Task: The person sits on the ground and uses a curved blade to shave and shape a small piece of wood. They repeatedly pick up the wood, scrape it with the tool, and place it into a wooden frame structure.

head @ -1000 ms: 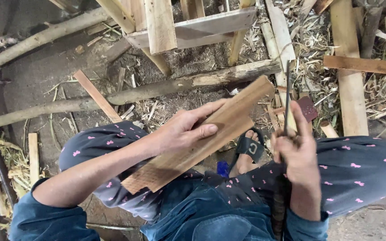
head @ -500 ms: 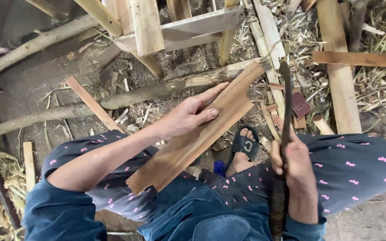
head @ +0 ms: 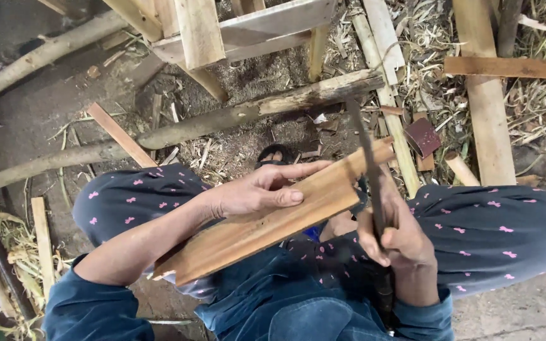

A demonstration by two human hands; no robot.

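Observation:
A flat brown wooden board lies slanted across my lap, its far end pointing up and to the right. My left hand presses down on the board's middle, fingers stretched over its top face. My right hand is closed around the handle of a long dark blade, which stands edge-on against the board's far right end. My knees in dark dotted trousers frame the board on both sides.
A long rough pole lies across the ground ahead. A wooden frame stands at the top. Planks and straw litter the right side. A sandalled foot shows below the pole. A thin slat lies on the left.
The board has dropped to a flatter slant across my lap. The blade has moved left and now meets the board's far end. My view has shifted closer.

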